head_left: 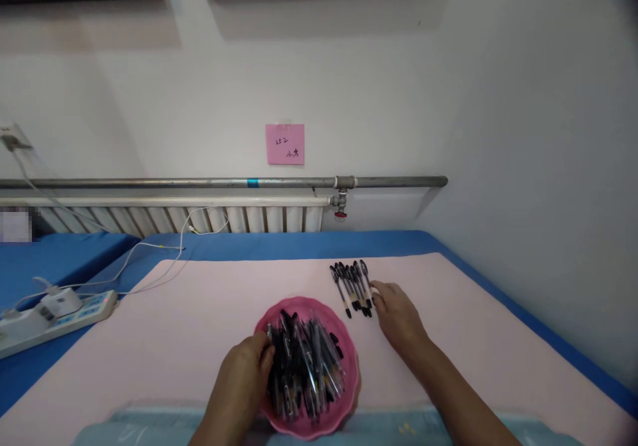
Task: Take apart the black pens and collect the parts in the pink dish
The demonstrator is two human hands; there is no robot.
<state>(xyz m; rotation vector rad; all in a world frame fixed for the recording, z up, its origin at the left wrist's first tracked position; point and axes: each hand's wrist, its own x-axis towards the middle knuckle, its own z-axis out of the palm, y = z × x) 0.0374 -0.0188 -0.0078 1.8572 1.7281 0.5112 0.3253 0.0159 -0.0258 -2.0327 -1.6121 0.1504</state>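
A pink bowl (pixel 349 356) full of black-capped clear pens (pixel 304 366) sits near the front of a pale pink mat (pixel 199 326). My left hand (pixel 242 383) reaches into the bowl's left side, fingers curled among the pens; what it grips is hidden. To the right, several pens (pixel 351 286) lie side by side in a row on the mat. My right hand (pixel 396 313) rests on the mat at the right end of that row, fingertips touching the nearest pen, fingers held loosely together.
A white power strip (pixel 54 313) with plugged cables lies at the left on the blue sheet (pixel 299 245). A radiator (pixel 199 219) and metal pipe (pixel 224 183) run along the wall, with a pink note (pixel 284 144) above. A light blue cloth (pixel 149 429) lies at the front edge.
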